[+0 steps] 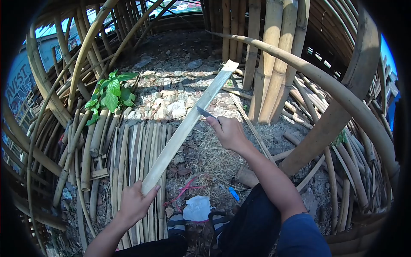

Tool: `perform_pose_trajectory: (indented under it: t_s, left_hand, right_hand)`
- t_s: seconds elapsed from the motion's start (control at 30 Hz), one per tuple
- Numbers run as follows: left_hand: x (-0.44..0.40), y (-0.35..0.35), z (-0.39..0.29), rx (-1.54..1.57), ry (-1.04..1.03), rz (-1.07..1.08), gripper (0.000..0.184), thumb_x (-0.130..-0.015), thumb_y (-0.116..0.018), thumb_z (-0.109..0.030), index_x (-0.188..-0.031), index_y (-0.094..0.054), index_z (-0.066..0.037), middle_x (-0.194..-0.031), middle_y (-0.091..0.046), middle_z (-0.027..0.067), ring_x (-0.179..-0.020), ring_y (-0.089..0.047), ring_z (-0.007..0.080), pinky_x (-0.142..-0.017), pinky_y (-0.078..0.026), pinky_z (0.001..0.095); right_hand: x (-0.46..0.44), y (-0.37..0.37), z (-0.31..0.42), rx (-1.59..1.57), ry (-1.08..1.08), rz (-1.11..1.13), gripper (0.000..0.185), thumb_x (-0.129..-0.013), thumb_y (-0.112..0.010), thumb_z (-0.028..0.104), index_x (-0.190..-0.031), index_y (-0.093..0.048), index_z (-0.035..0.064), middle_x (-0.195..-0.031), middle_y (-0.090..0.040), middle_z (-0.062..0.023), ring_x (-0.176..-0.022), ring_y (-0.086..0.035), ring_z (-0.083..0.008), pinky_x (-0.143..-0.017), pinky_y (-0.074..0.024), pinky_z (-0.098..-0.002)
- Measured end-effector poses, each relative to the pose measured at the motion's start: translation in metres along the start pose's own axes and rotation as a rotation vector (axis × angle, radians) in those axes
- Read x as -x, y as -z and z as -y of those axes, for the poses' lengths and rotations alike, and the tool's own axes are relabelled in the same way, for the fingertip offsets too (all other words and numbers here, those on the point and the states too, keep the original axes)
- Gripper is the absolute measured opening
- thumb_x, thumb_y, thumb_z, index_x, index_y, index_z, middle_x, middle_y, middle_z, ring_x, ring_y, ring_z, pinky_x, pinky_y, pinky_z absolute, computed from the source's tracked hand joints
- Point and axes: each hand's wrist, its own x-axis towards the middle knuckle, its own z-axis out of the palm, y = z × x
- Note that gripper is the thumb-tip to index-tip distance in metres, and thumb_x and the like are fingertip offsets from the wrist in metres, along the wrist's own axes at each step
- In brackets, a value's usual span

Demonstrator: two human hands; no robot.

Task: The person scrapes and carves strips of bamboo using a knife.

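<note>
Head view: here's the left hand (pixel 133 206), its fingers closed around the near end of a long split bamboo strip (pixel 174 142), which slants up and away to the right. And the right hand (pixel 229 133), fingers wrapped round a knife (pixel 206 112), the blade meeting the strip past its middle! Directly below the right fingers, pale shavings (pixel 216 160) litter the ground. Beside the left fingers, a row of bamboo slats (pixel 138 147) lies side by side, partly under the strip. Right of the left fingers and lower, a white scrap (pixel 197 208), a pink ribbon (pixel 186 188) and, further right, a small blue object (pixel 233 193).
</note>
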Motion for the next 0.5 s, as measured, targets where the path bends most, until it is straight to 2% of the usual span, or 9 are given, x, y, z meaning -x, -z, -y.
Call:
perform_pose_trajectory:
  t_s: [0.03, 0.17, 0.23, 0.27, 0.33, 0.4, 0.5]
  left_hand:
    - [0.001, 0.001, -0.001, -0.012, 0.001, 0.009, 0.050, -0.088, -0.068, -0.039, -0.079, -0.062, 0.010, -0.053, -0.057, 0.0215, -0.050, -0.063, 0.0340, -0.051, -0.049, 0.0429]
    - [0.004, 0.004, -0.001, -0.082, -0.006, 0.048, 0.050, -0.088, -0.068, -0.039, -0.078, -0.062, 0.010, -0.052, -0.057, 0.0218, -0.049, -0.063, 0.0346, -0.051, -0.049, 0.0430]
    - [0.006, 0.002, 0.006, -0.118, -0.082, 0.032, 0.045, -0.090, -0.067, -0.034, -0.080, -0.060, 0.010, -0.048, -0.054, 0.0125, -0.043, -0.056, 0.0189, -0.045, -0.044, 0.0352]
    - [0.006, 0.002, 0.006, -0.121, -0.089, 0.037, 0.045, -0.090, -0.067, -0.034, -0.080, -0.060, 0.010, -0.048, -0.054, 0.0125, -0.043, -0.056, 0.0189, -0.045, -0.044, 0.0352]
    - [0.007, 0.002, 0.005, -0.139, -0.035, 0.031, 0.051, -0.086, -0.069, -0.039, -0.073, -0.059, 0.010, -0.051, -0.056, 0.0223, -0.048, -0.062, 0.0365, -0.050, -0.049, 0.0436]
    - [0.009, 0.000, 0.008, -0.143, -0.053, 0.028, 0.052, -0.086, -0.069, -0.039, -0.073, -0.059, 0.009, -0.051, -0.056, 0.0224, -0.049, -0.062, 0.0370, -0.050, -0.049, 0.0439]
    - [0.012, 0.002, 0.008, -0.187, -0.069, 0.035, 0.052, -0.086, -0.069, -0.040, -0.071, -0.058, 0.009, -0.051, -0.055, 0.0224, -0.049, -0.061, 0.0380, -0.050, -0.049, 0.0447]
  right_hand:
    - [-0.001, 0.002, -0.002, 0.064, -0.001, 0.008, 0.073, -0.097, -0.039, 0.062, -0.070, -0.063, -0.0016, -0.058, -0.058, -0.0222, -0.055, -0.059, -0.0400, -0.056, -0.0449, -0.0481]
    - [-0.017, 0.009, -0.027, -0.034, -0.124, -0.050, 0.074, -0.097, -0.040, 0.062, -0.070, -0.063, -0.0025, -0.060, -0.058, -0.0228, -0.059, -0.060, -0.0391, -0.058, -0.0455, -0.0472]
    - [-0.021, 0.012, -0.036, -0.024, -0.157, -0.047, 0.074, -0.097, -0.039, 0.062, -0.070, -0.064, -0.0026, -0.061, -0.059, -0.0230, -0.060, -0.060, -0.0389, -0.060, -0.0458, -0.0470]
    - [-0.021, 0.013, -0.040, -0.015, -0.186, -0.041, 0.075, -0.097, -0.038, 0.063, -0.071, -0.064, -0.0028, -0.062, -0.059, -0.0231, -0.062, -0.061, -0.0386, -0.061, -0.0460, -0.0468]
    - [-0.021, 0.015, -0.042, -0.053, -0.193, -0.045, 0.076, -0.096, -0.037, 0.064, -0.072, -0.064, -0.0028, -0.064, -0.060, -0.0234, -0.065, -0.061, -0.0393, -0.065, -0.0461, -0.0477]
    - [-0.027, 0.016, -0.054, -0.078, -0.205, -0.138, 0.074, -0.099, -0.040, 0.059, -0.067, -0.055, -0.0075, -0.055, -0.049, -0.0176, -0.055, -0.046, -0.0235, -0.058, -0.0397, -0.0434]
    - [-0.036, 0.022, -0.080, -0.052, -0.270, -0.160, 0.075, -0.098, -0.040, 0.059, -0.068, -0.055, -0.0084, -0.058, -0.051, -0.0194, -0.057, -0.050, -0.0270, -0.061, -0.0416, -0.0449]
